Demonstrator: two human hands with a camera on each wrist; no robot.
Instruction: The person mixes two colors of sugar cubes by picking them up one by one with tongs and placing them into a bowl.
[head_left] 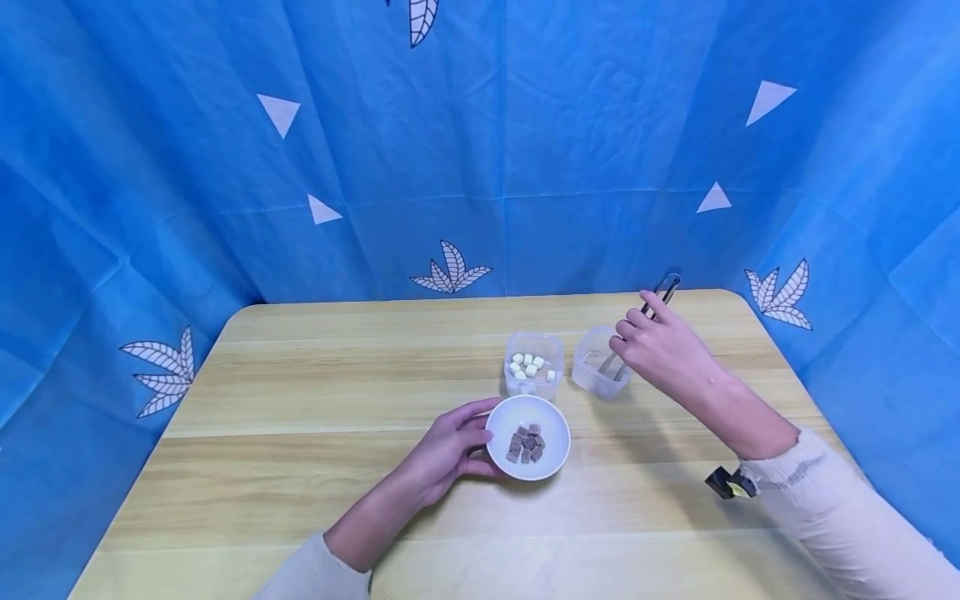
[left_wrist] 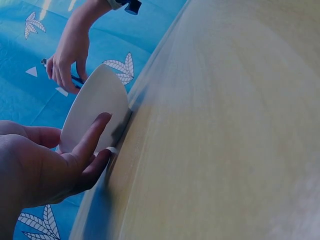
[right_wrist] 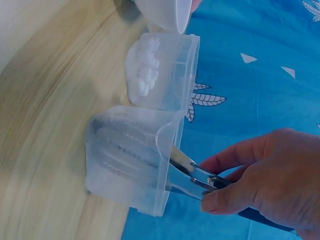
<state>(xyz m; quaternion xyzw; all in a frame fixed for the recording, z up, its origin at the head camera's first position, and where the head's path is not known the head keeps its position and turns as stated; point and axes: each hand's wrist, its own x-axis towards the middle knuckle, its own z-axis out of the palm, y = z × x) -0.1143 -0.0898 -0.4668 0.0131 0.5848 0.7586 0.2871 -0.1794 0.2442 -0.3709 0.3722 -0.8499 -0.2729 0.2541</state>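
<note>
My left hand (head_left: 448, 454) grips a white bowl (head_left: 553, 457) from its left side, thumb at the rim and fingers spread against the outer wall in the left wrist view. Several brown cubes (head_left: 527, 444) lie in the bottom of the bowl. My right hand (head_left: 663, 346) holds metal tongs with dark handles (head_left: 670, 284), thumb on one side and fingers on the other. The tongs' arms reach down into the right-hand clear plastic container (right_wrist: 131, 195), and their ends show blurred through its wall. No food piece stands out between them.
A second clear plastic container (head_left: 514, 387) stands just behind the bowl, left of the first, with several white cubes (head_left: 531, 367) inside. Everything is on a wooden table (head_left: 315, 400). A blue patterned curtain (head_left: 585, 167) hangs behind the table and along both sides.
</note>
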